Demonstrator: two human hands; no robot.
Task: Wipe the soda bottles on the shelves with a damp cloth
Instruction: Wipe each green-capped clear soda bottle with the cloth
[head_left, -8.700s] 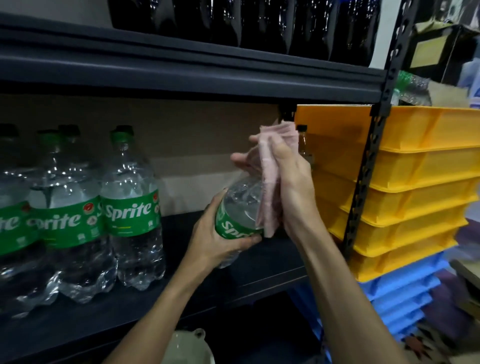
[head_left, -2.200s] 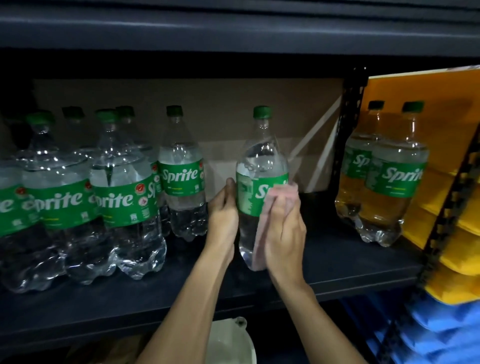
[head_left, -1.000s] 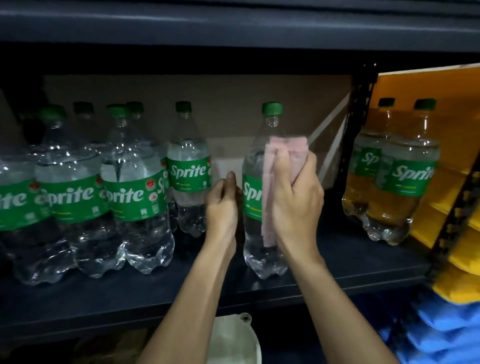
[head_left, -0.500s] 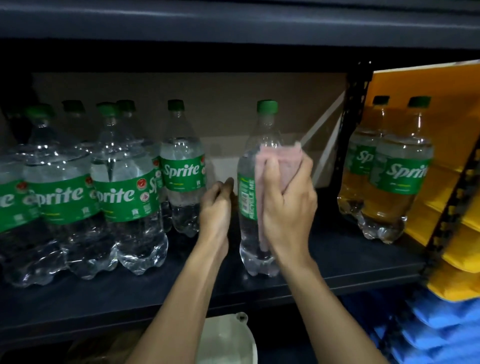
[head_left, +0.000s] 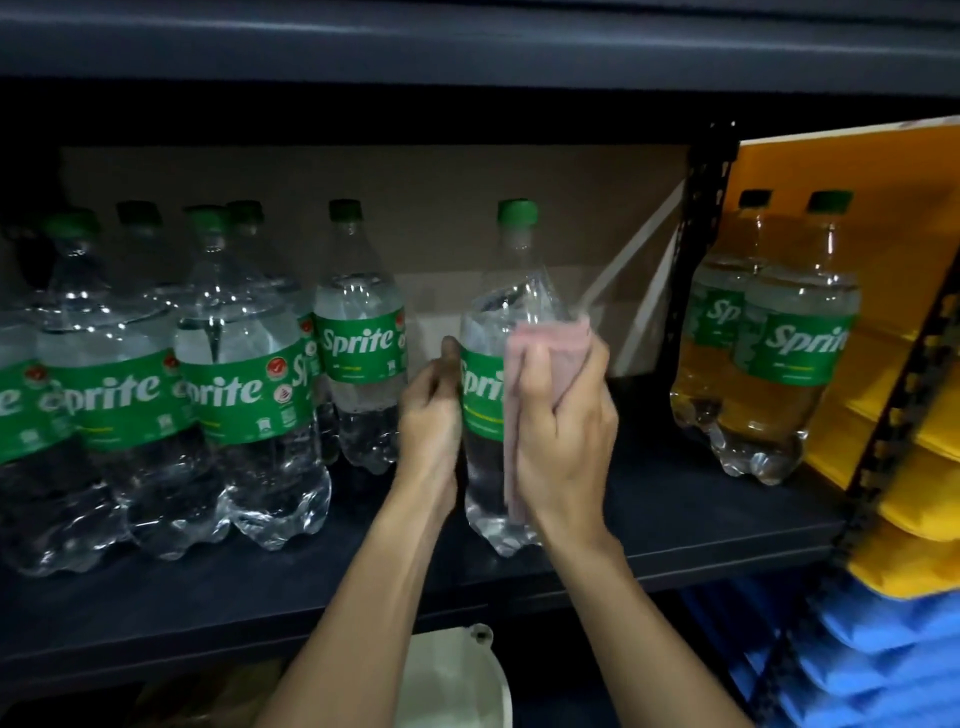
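A clear Sprite bottle (head_left: 511, 291) with a green cap and green label stands upright on the dark shelf (head_left: 675, 530), in the middle of the view. My left hand (head_left: 431, 415) grips its left side at label height. My right hand (head_left: 563, 431) holds a folded pink cloth (head_left: 550, 343) and presses it against the bottle's right side over the label. Several more Sprite bottles (head_left: 234, 384) stand in a cluster at the left, one (head_left: 361, 338) just beside my left hand. Two further Sprite bottles (head_left: 795, 358) stand at the shelf's right end.
A dark upper shelf (head_left: 467, 57) runs overhead. A black perforated upright (head_left: 701, 234) stands right of the wiped bottle. Stacked yellow trays (head_left: 924, 364) and blue trays (head_left: 857, 660) sit beyond it at the right. A white container (head_left: 452, 680) shows below the shelf. Brown cardboard (head_left: 467, 218) backs the shelf.
The bottle has turned since half a second ago, so its Sprite logo faces me again. My right hand and the cloth stay at label height on the bottle's right side.
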